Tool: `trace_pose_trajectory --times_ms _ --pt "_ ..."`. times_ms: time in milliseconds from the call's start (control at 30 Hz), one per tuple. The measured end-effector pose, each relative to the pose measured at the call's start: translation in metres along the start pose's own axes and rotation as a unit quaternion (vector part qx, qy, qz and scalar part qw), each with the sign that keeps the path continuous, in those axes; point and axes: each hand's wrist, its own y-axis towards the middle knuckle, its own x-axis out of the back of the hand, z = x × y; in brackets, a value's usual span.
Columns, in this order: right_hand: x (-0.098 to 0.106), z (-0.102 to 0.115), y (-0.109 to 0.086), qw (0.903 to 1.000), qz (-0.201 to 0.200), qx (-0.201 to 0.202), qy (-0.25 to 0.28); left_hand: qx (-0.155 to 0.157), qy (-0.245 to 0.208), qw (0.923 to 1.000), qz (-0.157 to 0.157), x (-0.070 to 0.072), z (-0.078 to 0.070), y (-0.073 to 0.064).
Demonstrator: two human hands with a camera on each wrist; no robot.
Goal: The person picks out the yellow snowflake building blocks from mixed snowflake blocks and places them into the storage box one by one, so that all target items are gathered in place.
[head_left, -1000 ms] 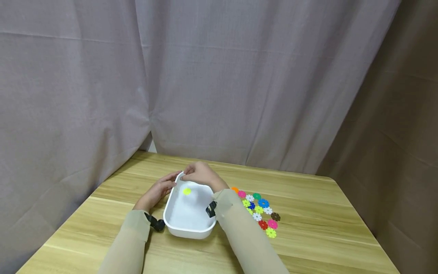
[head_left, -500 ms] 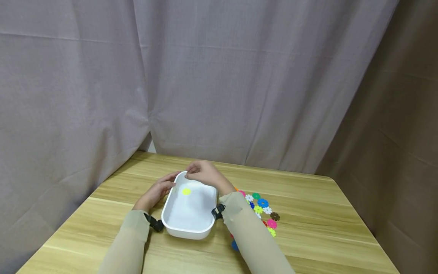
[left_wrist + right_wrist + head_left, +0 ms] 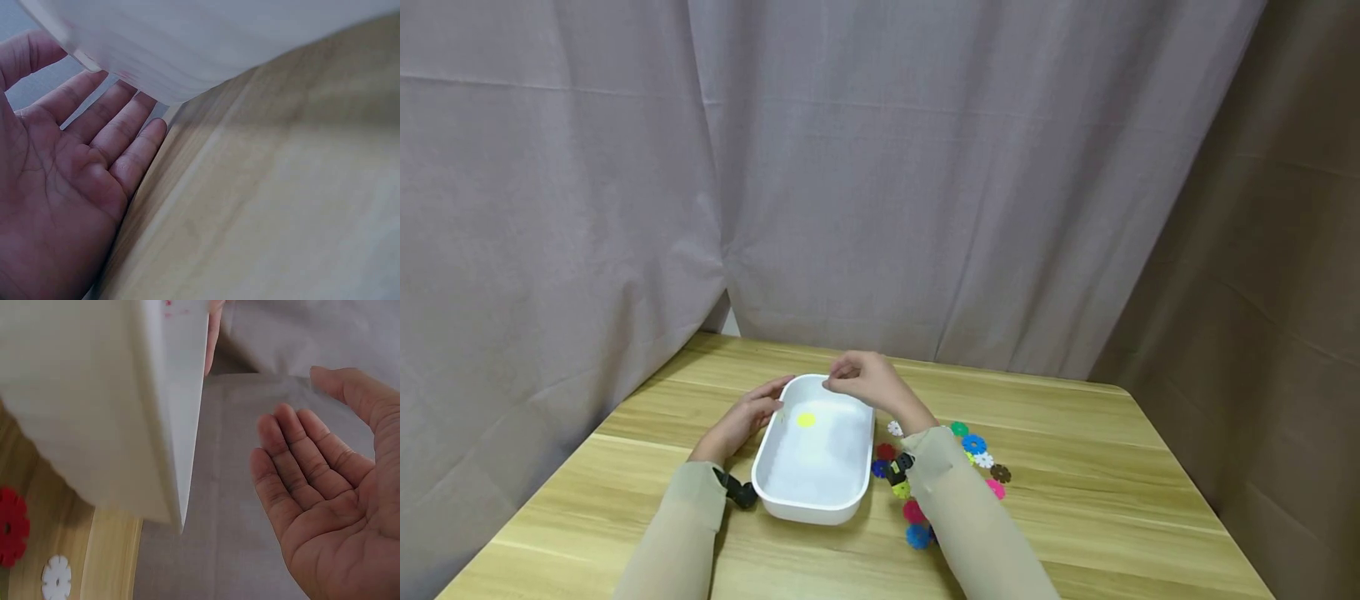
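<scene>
A white plastic tub [image 3: 812, 454] stands on the table. One yellow snowflake building disc [image 3: 806, 420] lies inside it. My left hand [image 3: 747, 422] holds the tub's far left wall, the thumb over the rim and the fingers along the outside; in the left wrist view, that hand [image 3: 69, 169] has its fingertips against the wall. Above the tub's far right corner is my right hand [image 3: 874, 385]. In the right wrist view the right hand [image 3: 331, 487] has loosely bent fingers, the thumb apart, and nothing in between.
Several snowflake discs lie to the right of the tub, among them a blue disc [image 3: 917, 536], a brown disc [image 3: 1001, 473] and a green disc [image 3: 959, 428]. My right forearm [image 3: 981, 517] hides part of them. A grey curtain [image 3: 880, 183] hangs behind the wooden table [image 3: 1097, 500].
My right hand has moved to the right, from the tub's far left corner toward its far right corner. The left hand keeps its hold on the wall, and the yellow disc stays inside.
</scene>
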Motion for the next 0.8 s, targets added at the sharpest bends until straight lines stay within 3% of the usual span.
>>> trace_pose_trajectory --times_ms 800 --pt "0.028 -0.034 -0.042 0.9965 -0.056 -0.034 0.052 -0.018 -0.018 0.9996 0.014 0.005 0.003 0.003"
